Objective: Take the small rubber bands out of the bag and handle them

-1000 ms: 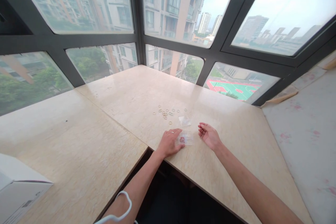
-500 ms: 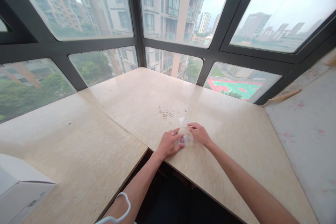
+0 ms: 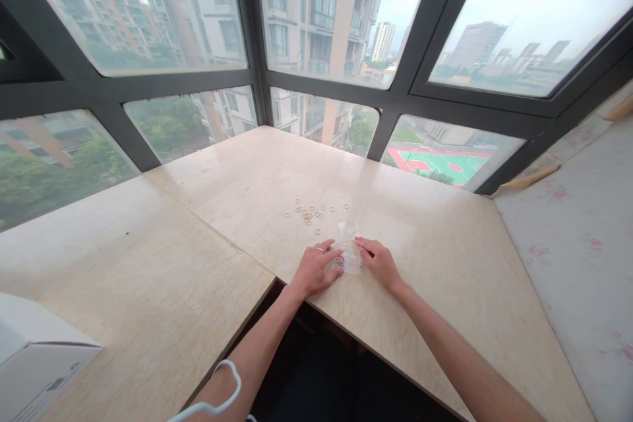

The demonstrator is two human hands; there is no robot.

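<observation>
Held the left side of a clear box, reddish contents inside, between left hand's thumb and fingers on the tabletop. Rested the right hand at its far right edge, fingertips narrowly together; could not tell about anything pinched. Saw loose rings beyond, and unreadably small print on a white carton.

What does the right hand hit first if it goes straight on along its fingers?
Right hand: most likely the clear box, its far edge close ahead. Whether they already touch is hard to tell. The loose clear plastic piece appears just beyond.
</observation>
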